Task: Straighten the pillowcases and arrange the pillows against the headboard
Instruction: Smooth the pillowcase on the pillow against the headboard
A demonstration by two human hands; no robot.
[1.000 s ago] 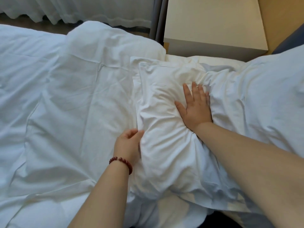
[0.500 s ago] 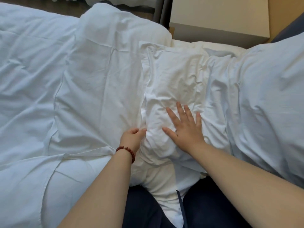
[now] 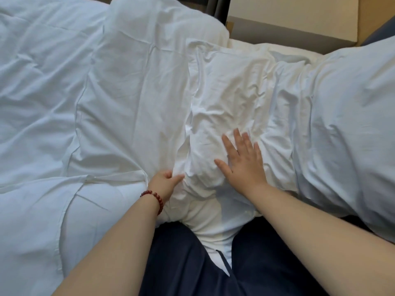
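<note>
A wrinkled white pillow (image 3: 230, 99) lies in the middle of the bed, its near end bunched up. My right hand (image 3: 243, 161) presses flat on that near end with fingers spread. My left hand (image 3: 165, 181), with a red bead bracelet on the wrist, pinches the pillowcase cloth at the pillow's left near edge. A second white pillow (image 3: 139, 86) lies to the left, touching the first. A third, bluish-white pillow (image 3: 346, 129) lies to the right.
A white duvet (image 3: 36, 103) covers the bed at the left. A cream nightstand (image 3: 299, 16) stands beyond the pillows at the top right. My dark blue trouser legs (image 3: 181, 263) show at the bottom.
My right hand has slid along the pillow towards me. The left hand keeps its pinch at the pillow's near left edge. The view has dropped and my legs have come into sight.
</note>
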